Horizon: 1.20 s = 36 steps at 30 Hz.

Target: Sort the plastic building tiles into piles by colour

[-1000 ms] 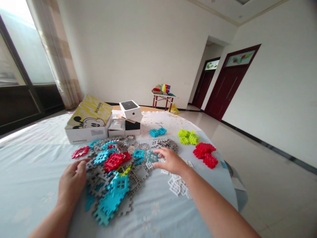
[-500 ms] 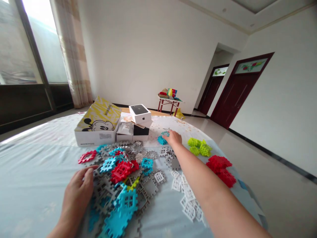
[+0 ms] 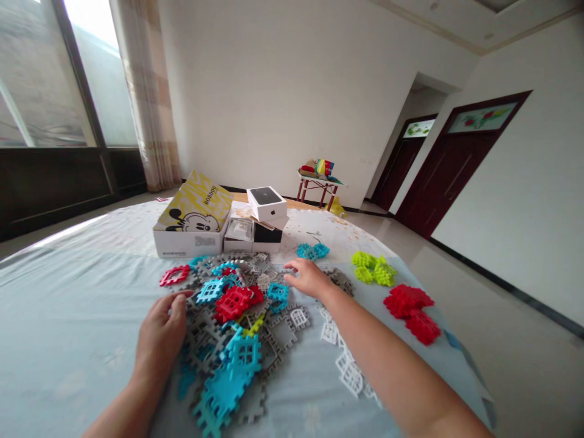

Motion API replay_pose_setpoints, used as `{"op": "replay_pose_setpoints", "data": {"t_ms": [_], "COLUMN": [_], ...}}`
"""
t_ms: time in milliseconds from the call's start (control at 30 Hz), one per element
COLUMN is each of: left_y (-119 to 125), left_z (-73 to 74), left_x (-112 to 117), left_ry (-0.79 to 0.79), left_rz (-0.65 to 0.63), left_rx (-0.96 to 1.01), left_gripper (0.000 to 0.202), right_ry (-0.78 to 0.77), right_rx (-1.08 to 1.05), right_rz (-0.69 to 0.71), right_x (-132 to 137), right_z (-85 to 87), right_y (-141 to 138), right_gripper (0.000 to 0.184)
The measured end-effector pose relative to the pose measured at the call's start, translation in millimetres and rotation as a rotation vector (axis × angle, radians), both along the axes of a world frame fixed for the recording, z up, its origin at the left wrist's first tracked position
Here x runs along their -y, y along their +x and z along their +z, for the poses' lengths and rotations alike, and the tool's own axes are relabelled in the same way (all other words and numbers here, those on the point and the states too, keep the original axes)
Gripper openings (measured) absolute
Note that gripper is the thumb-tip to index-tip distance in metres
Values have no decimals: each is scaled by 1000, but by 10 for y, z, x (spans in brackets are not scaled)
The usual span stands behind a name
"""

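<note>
A mixed heap of plastic interlocking building tiles spreads over the cloth: grey tiles (image 3: 281, 333), blue tiles (image 3: 230, 380) and red tiles (image 3: 233, 304), many with window cutouts. At the heap's left edge rests my left hand (image 3: 162, 325), its fingers loosely extended against the tiles and partly hidden. My right hand (image 3: 306, 277) hovers by the heap's right far side, thumb and fingers apart with nothing between them. Just beyond it lies a small group of blue tiles (image 3: 312, 251). Under and beside my right forearm are white window pieces (image 3: 350, 372).
Lime green tiles (image 3: 374, 269) and a stack of red tiles (image 3: 408, 309) lie at the right. Behind the heap stand a yellow-and-white shoebox (image 3: 194, 213) and a white phone box (image 3: 267, 205) on other boxes. A small side table (image 3: 318, 177) stands by the wall.
My right hand has drawn back from the small blue group toward the heap, and the blue tiles there lie uncovered. My left hand stays at the heap's edge. The view has shifted slightly.
</note>
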<state>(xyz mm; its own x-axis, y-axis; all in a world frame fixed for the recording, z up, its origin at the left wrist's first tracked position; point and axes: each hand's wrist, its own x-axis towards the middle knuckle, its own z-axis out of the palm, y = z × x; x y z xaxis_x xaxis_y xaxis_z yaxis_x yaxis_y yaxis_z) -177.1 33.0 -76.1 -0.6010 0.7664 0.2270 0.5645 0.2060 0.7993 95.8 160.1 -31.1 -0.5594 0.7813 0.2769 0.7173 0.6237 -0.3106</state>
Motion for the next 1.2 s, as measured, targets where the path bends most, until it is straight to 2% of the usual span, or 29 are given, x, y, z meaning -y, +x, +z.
{"op": "replay_pose_setpoints", "data": {"t_ms": [100,233,433,700,833,933,1033,1133,1200], "left_y": [2,-5,0,-15,-32,-42,-49,-49,-44], "left_z": [7,18,21,-4,-30,-47,-51,-41,-33], "left_x": [7,16,22,0,-1,-4,-8,-10,-10], "left_ry": [0,5,-8,1,13,11,6,-15,-23], "left_rz": [-9,-15,-19,-25,-17,-14,-11,-2,-1], "left_rx": [-7,-3,8,-3,-10,-9,-11,-3,12], "left_gripper": [45,45,45,45,44,44,45,47,47], "right_ry": [-33,-61,-97,-81,-55,-15,30,81,81], "right_rx": [48,150,163,155,68,-75,-169,-129,-68], "right_rz": [91,53,-10,34,48,-31,-182,-380,-527], "right_x": [175,270,272,248,193,39,-224,-552,-767], "right_z": [-45,-98,-111,-148,-149,-58,84,182,182], "right_y": [-59,-118,-149,-101,-52,42,195,382,508], "right_gripper": [38,45,42,46,50,58,60,55,53]}}
